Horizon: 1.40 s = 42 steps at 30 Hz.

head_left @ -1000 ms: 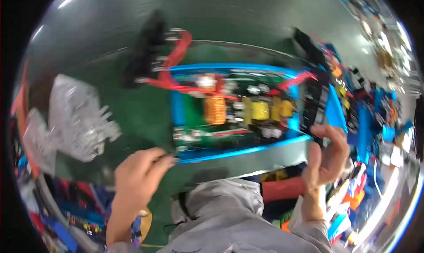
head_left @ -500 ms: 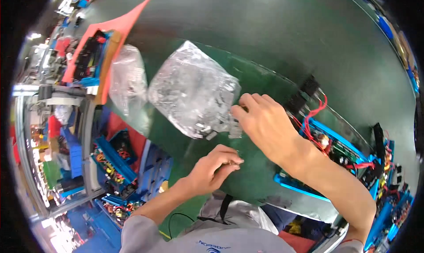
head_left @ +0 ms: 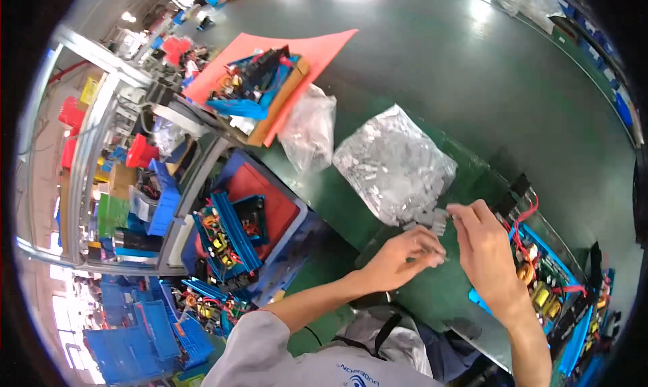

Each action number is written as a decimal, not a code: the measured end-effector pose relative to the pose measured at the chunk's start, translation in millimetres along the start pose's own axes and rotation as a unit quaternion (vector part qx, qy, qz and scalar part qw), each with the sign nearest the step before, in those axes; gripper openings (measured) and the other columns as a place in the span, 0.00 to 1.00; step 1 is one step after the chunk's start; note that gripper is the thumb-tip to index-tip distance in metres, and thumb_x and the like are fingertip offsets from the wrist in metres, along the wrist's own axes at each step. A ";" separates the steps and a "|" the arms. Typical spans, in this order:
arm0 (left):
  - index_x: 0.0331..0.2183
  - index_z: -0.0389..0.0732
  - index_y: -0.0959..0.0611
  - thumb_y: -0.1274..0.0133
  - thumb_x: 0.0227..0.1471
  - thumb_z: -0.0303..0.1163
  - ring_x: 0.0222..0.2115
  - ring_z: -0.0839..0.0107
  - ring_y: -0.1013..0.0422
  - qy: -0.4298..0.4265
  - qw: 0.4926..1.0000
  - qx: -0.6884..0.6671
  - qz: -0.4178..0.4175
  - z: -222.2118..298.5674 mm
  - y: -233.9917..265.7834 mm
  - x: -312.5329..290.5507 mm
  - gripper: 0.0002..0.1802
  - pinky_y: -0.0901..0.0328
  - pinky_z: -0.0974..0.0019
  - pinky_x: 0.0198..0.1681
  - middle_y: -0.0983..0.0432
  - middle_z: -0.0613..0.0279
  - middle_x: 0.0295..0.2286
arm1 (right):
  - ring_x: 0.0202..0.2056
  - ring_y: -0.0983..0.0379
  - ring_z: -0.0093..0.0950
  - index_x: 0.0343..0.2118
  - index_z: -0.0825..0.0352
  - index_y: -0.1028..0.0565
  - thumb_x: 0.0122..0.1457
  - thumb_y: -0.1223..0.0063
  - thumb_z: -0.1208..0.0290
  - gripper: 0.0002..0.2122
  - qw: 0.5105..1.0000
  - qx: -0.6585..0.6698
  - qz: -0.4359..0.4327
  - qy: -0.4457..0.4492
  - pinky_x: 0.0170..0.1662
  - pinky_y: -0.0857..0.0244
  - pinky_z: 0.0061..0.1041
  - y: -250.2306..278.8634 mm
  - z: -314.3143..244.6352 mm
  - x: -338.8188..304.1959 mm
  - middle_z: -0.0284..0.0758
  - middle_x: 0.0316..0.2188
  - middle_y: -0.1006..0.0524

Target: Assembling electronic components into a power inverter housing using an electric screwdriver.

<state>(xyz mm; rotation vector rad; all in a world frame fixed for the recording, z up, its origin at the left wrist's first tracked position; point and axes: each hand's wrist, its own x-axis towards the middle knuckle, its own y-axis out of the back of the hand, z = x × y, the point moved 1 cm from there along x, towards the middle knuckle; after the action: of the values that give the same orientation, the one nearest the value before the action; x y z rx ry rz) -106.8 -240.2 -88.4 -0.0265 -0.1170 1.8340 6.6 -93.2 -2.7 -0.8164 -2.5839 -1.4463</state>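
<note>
A clear plastic bag full of small grey-silver pieces lies on the green bench. Several loose grey pieces sit at its near corner. Just in front of them is my left hand, thumb and fingertips pinched together; whatever is between them is too small to name. My right hand hovers right of the loose pieces, its fingers bent and closed toward the thumb, with their contents unclear. Beyond that wrist rests a blue-framed circuit assembly with red wires, partly covered by my right forearm.
Left of the full bag stands another clear bag. A pink sheet carries a blue-framed circuit unit at the far left. Below it, a blue bin holds more units. A metal rack borders the bench's left side.
My view has swung left, so the bench things appear further right. My hands have drawn closer together, the left one nearer the loose grey pieces, the right one nearer me.
</note>
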 end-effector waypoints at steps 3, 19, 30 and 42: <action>0.40 0.30 0.19 0.43 0.57 0.22 0.36 0.67 0.20 0.084 0.989 -0.060 0.105 15.0 -0.5 -4.6 0.09 0.22 0.65 0.40 0.20 0.54 0.35 | 0.31 0.20 0.27 0.41 0.70 0.23 0.62 0.47 0.81 0.05 0.978 0.161 -0.010 -0.130 0.33 0.28 0.23 21.1 -25.9 -31.3 0.36 0.31 0.21; 0.41 0.31 0.23 0.42 0.58 0.26 0.33 0.65 0.19 0.040 0.997 -0.056 -0.019 68.2 -111.0 0.8 0.11 0.24 0.68 0.32 0.19 0.52 0.35 | 0.36 0.22 0.19 0.44 0.68 0.21 0.64 0.45 0.77 0.08 0.891 0.266 0.170 -0.326 0.35 0.32 0.18 76.6 -22.0 -187.3 0.31 0.36 0.19; 0.39 0.30 0.22 0.45 0.58 0.19 0.34 0.67 0.21 -0.210 0.940 0.238 -0.126 40.3 -142.4 35.4 0.05 0.26 0.69 0.39 0.21 0.52 0.35 | 0.45 0.27 0.41 0.54 0.67 0.26 0.59 0.40 0.75 0.19 0.745 -0.359 0.337 -0.450 0.52 0.35 0.35 96.8 38.0 -368.5 0.41 0.43 0.23; 0.40 0.28 0.23 0.44 0.54 0.13 0.36 0.62 0.22 -0.264 0.898 0.319 -0.146 11.5 -179.0 51.0 0.11 0.26 0.65 0.42 0.20 0.46 0.36 | 0.29 0.29 0.19 0.50 0.70 0.28 0.51 0.38 0.62 0.25 0.541 0.497 0.416 -0.536 0.35 0.34 0.21 -11.9 -59.3 -405.6 0.31 0.29 0.24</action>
<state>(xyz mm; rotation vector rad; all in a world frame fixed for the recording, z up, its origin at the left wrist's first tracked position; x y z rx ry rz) 51.0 -145.5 -57.9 0.9089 0.1031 1.4607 336.9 -314.0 -104.2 -2.4527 -2.0116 1.0775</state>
